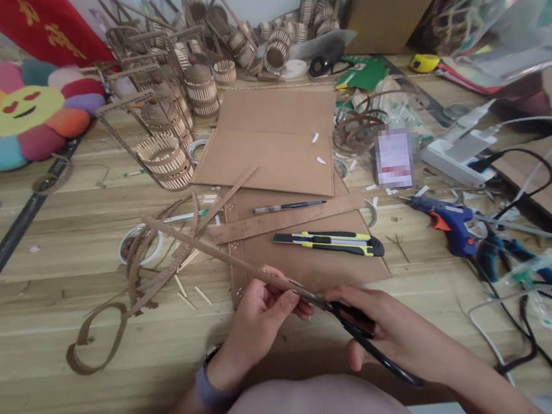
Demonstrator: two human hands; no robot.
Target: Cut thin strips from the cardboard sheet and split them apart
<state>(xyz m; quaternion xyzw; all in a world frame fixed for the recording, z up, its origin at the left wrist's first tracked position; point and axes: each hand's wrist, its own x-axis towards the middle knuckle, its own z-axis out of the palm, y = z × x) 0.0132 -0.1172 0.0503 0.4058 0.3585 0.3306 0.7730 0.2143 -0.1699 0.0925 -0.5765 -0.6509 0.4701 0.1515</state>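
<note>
In the head view my left hand (263, 311) pinches a long, narrow brown strip (211, 251) that looks like cardboard or bark. The strip runs up and left across the table. My right hand (390, 330) grips black-handled scissors (354, 324), whose blades point left and meet the strip's near end beside my left fingertips. Whether the blades have cut into it, I cannot tell. Just beyond my hands, a yellow-and-black utility knife (330, 243) lies on brown cardboard (308, 270). A dark pen (290, 206) rests on a wider brown strip (287, 220) behind the knife.
Curled brown strips (96, 340) and small sticks lie at left. Several small slatted buckets (165, 160) stand at the back. To the right are a blue glue gun (450, 220), a power strip (459, 153), tangled cables and blue-handled pliers (536, 264). A flower cushion (31, 115) sits far left.
</note>
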